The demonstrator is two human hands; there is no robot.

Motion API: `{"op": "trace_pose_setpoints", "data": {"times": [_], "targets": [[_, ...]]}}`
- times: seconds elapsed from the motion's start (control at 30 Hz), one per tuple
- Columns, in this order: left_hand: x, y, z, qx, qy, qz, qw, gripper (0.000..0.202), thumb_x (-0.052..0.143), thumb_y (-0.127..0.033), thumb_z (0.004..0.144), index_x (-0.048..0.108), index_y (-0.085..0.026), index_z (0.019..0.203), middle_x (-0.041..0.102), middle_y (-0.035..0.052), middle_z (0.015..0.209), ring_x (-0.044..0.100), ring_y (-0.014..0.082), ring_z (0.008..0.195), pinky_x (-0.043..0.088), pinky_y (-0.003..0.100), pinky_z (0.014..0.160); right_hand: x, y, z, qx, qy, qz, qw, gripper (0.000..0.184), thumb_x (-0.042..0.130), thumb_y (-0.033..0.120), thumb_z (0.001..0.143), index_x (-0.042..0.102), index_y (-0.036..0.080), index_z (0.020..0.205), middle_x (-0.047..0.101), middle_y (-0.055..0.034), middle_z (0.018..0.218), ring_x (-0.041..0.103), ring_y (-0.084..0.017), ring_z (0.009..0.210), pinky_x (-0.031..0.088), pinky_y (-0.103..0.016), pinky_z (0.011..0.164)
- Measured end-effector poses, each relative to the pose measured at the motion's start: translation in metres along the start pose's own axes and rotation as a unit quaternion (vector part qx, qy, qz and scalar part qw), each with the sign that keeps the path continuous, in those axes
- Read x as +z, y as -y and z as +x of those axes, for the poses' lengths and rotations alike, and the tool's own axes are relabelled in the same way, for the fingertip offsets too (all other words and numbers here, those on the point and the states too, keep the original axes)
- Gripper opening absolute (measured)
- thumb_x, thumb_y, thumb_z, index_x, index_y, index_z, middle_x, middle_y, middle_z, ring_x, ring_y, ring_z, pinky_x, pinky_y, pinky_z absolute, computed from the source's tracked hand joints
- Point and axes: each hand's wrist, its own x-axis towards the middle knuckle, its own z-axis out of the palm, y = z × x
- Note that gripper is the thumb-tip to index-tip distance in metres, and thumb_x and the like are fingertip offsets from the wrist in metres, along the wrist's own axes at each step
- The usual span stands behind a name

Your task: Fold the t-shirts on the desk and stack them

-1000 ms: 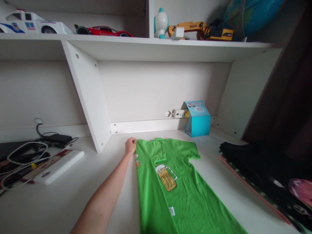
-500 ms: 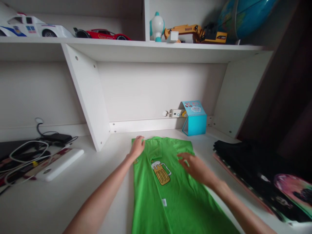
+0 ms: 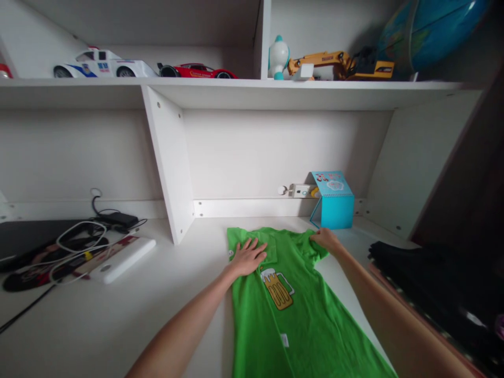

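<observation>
A green T-shirt (image 3: 311,320) with a beer mug print lies spread on the white desk, its left side folded inward over the front. My left hand (image 3: 248,258) rests flat on the folded part near the collar, fingers spread. At the shirt's far right, my right hand (image 3: 326,239) pinches the edge of the sleeve (image 3: 315,248), which is bunched up beside the fingers. A small white label (image 3: 284,340) shows along the folded edge below the mug. The shirt's near end runs out of view.
A blue desk calendar (image 3: 337,211) stands behind my right hand, beside a power strip (image 3: 302,191). Dark folded clothes (image 3: 425,283) are stacked at right. Cables (image 3: 79,247) and a white bar-shaped object (image 3: 124,260) lie at left. Toys line the shelf (image 3: 220,89) above.
My left hand has moved from the shirt's far left corner onto the folded part and flattened. My right hand has reached forward from above the shirt and taken hold of the sleeve. The view has shifted left.
</observation>
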Motion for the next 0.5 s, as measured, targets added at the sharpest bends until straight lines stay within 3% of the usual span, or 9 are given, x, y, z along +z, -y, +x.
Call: {"op": "trace_pose_setpoints", "data": {"times": [0.1, 0.2, 0.27, 0.33, 0.4, 0.5], "targets": [[-0.003, 0.008, 0.003, -0.018, -0.102, -0.088, 0.991, 0.048, 0.037, -0.052, 0.086, 0.040, -0.033, 0.129, 0.033, 0.0010, 0.140, 0.026, 0.0219, 0.129, 0.015, 0.043, 0.107, -0.016, 0.040, -0.004, -0.052, -0.002, 0.001, 0.999, 0.029, 0.052, 0.034, 0.085, 0.053, 0.015, 0.108, 0.056, -0.0052, 0.106, 0.056, -0.016, 0.089, 0.048, -0.036, 0.076], [-0.012, 0.022, 0.010, -0.097, -0.218, -0.220, 0.946, 0.048, 0.032, -0.045, 0.090, 0.034, -0.023, 0.133, 0.044, 0.0080, 0.133, 0.047, 0.0187, 0.116, 0.036, 0.032, 0.097, -0.016, 0.096, -0.027, -0.128, -0.018, 0.012, 0.992, 0.029, 0.050, 0.034, 0.086, 0.052, 0.016, 0.109, 0.056, -0.0051, 0.105, 0.056, -0.016, 0.089, 0.047, -0.037, 0.077], [-0.018, 0.031, 0.015, -0.145, -0.235, -0.298, 0.914, 0.046, 0.026, -0.039, 0.093, 0.030, -0.018, 0.134, 0.052, 0.0112, 0.124, 0.056, 0.0168, 0.105, 0.044, 0.029, 0.089, -0.009, 0.132, -0.051, -0.184, -0.015, 0.025, 0.982, 0.029, 0.049, 0.033, 0.087, 0.051, 0.015, 0.110, 0.058, -0.0050, 0.102, 0.057, -0.016, 0.088, 0.047, -0.037, 0.077], [-0.023, 0.037, 0.018, -0.163, -0.230, -0.335, 0.899, 0.043, 0.020, -0.032, 0.095, 0.028, -0.016, 0.134, 0.058, 0.0111, 0.116, 0.059, 0.0153, 0.099, 0.047, 0.027, 0.084, -0.003, 0.157, -0.073, -0.247, 0.004, 0.039, 0.968, 0.031, 0.052, 0.032, 0.085, 0.049, 0.016, 0.112, 0.061, -0.0039, 0.098, 0.058, -0.015, 0.088, 0.046, -0.031, 0.078], [-0.025, 0.039, 0.019, -0.162, -0.229, -0.329, 0.902, 0.040, 0.021, -0.029, 0.095, 0.032, -0.018, 0.132, 0.061, 0.0086, 0.112, 0.059, 0.0149, 0.099, 0.048, 0.026, 0.083, -0.005, 0.162, -0.091, -0.303, 0.028, 0.049, 0.951, 0.035, 0.056, 0.029, 0.081, 0.048, 0.018, 0.114, 0.063, -0.0030, 0.098, 0.059, -0.014, 0.088, 0.043, -0.025, 0.077], [-0.023, 0.041, 0.020, -0.147, -0.225, -0.285, 0.920, 0.036, 0.034, -0.027, 0.092, 0.040, -0.020, 0.127, 0.062, 0.0061, 0.110, 0.059, 0.0151, 0.099, 0.047, 0.025, 0.082, -0.026, 0.126, -0.110, -0.340, 0.055, 0.047, 0.938, 0.029, 0.053, 0.027, 0.082, 0.051, 0.019, 0.109, 0.064, -0.0052, 0.100, 0.060, -0.014, 0.084, 0.042, -0.021, 0.073]]}}
